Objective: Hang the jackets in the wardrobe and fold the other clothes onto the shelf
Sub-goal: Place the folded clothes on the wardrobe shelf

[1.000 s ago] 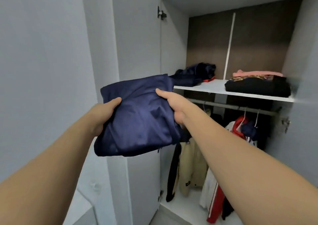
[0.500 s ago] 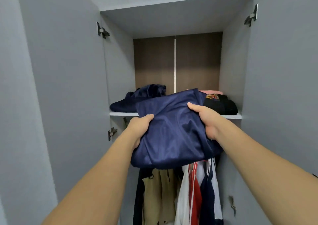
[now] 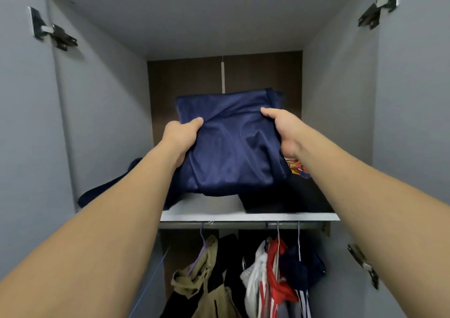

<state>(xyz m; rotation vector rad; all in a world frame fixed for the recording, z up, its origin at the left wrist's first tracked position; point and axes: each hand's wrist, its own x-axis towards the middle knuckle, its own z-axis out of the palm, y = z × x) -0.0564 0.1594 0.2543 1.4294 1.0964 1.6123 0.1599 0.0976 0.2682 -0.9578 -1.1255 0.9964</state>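
In the head view, both hands held a folded navy garment point(image 3: 233, 144) mid-frame above the shelf point(image 3: 209, 208): the left hand point(image 3: 181, 138) and right hand point(image 3: 286, 129) each pinched a side, fingers hidden beneath the cloth. The garment and arms hid most of the dark clothes point(image 3: 287, 198) on the shelf, the jackets point(image 3: 258, 276) hanging at the lower edge were cut off, and no writing was legible.

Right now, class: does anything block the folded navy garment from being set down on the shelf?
Nothing visible blocks it. Both doors are open, and a bare strip of shelf lies below the folded navy garment, between the dark pile and the black stack.
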